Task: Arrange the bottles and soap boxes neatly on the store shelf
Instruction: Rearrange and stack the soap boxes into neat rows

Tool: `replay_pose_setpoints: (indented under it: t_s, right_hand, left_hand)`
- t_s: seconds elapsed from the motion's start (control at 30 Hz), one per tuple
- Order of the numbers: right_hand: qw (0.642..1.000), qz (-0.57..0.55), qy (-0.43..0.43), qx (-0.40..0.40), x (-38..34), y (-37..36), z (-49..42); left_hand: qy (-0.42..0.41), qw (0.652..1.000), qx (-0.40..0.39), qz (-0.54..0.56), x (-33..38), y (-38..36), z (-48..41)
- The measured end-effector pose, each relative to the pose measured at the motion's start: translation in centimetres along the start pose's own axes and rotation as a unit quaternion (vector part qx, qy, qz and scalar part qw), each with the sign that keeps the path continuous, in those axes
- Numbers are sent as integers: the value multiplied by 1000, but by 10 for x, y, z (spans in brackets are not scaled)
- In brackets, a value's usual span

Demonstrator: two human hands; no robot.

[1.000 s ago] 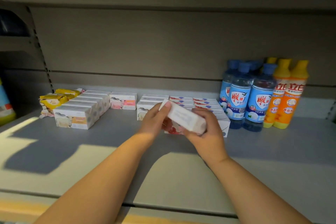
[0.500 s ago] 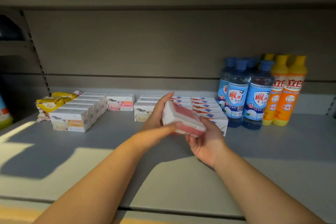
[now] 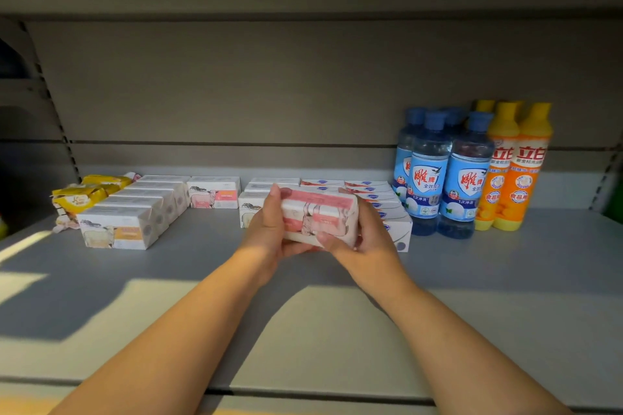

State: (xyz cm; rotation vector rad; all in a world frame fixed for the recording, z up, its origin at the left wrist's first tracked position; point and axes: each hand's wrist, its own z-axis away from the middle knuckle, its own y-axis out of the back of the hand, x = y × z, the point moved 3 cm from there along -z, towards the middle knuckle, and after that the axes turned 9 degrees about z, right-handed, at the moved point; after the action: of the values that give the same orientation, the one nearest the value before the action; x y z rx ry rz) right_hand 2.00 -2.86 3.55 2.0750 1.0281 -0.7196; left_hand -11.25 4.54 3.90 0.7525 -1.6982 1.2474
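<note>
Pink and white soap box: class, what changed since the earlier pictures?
The pink and white soap box was turned in the left hand and right hand: plain white face away, printed pink front now towards the camera. Both hands kept hold. The shelved white boxes, blue plastic bottles and orange plastic bottles stayed.

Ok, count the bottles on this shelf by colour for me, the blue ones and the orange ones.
Blue bottles: 4 (two in front, two behind)
Orange bottles: at least 3 (the rear ones are partly hidden)
Total: at least 7
</note>
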Motion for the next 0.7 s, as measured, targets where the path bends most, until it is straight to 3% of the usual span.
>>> replay_pose_setpoints:
  t_s: [0.13, 0.2, 0.27, 0.33, 0.43, 0.5, 0.57, 0.7]
  right_hand:
    - [990, -127, -45, 37, -5, 4, 3]
    - [969, -199, -139, 39, -1, 7, 0]
    - [936, -241, -255, 15, 0, 11, -4]
    - [906, -262, -331, -14, 1, 13, -4]
    - [870, -282, -402, -49, 0, 13, 1]
    - [866, -287, -402, -82, -1, 10, 2]
    - [886, -274, -358, -111, -3, 6, -1]
    - [939, -209, -256, -91, -7, 1, -3]
  left_hand:
    - [15, 998, -14, -58, -2, -5, 4]
    - [-36, 987, -24, -156, -1, 0, 6]
    - [-75, 964, -109, -231, 4, -1, 15]
    - [-120, 946, -187, -234, -2, 1, 16]
    - [-188, 927, -203, -253, 3, -2, 16]
    - [-241, 924, -150, -254, 8, -2, 17]
    - [-259, 938, -101, -206, 10, -1, 18]
    - [-200, 971, -15, -130, 6, 2, 14]
